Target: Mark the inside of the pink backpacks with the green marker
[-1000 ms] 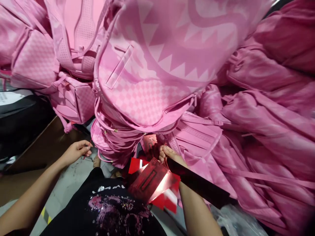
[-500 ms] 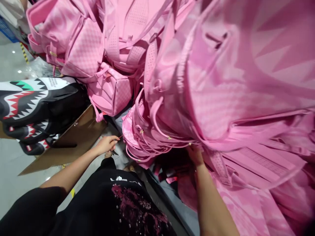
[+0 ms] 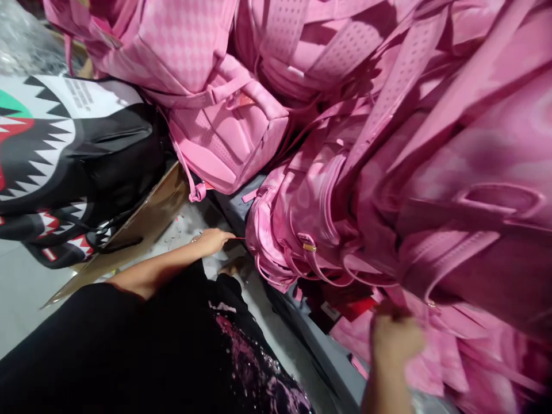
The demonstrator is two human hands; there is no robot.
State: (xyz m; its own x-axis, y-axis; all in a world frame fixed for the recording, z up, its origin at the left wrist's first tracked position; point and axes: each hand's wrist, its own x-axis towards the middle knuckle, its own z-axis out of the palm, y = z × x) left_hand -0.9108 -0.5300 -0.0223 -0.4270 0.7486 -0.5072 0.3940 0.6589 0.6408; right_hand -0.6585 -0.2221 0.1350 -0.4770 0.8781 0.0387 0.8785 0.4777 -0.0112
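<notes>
My left hand (image 3: 214,242) is closed in a pinch on a thin red strand (image 3: 237,237), which reaches toward the side of a pink backpack (image 3: 269,230); whether it is thread or a stiff strip I cannot tell. Several pink backpacks stand pressed together in a row, with curved piping and a gold-coloured buckle (image 3: 309,247) showing. Smeared by motion, my right hand (image 3: 397,336) is low on the right, beside a red tag (image 3: 356,307) under the bags. Its fingers are too blurred to read.
More pink backpacks (image 3: 185,46) with checked panels and perforated straps are piled behind. Black bags with a shark-mouth print (image 3: 116,126) lie at the left above a cardboard flap (image 3: 159,201). Clear plastic wrap (image 3: 26,37) is at the upper left. Grey floor (image 3: 15,305) shows below.
The view has moved closer and shifted. The large pink backpack at the right has turned and dropped back. My right hand has come away from the bag's lower edge; my left hand keeps its pinch.
</notes>
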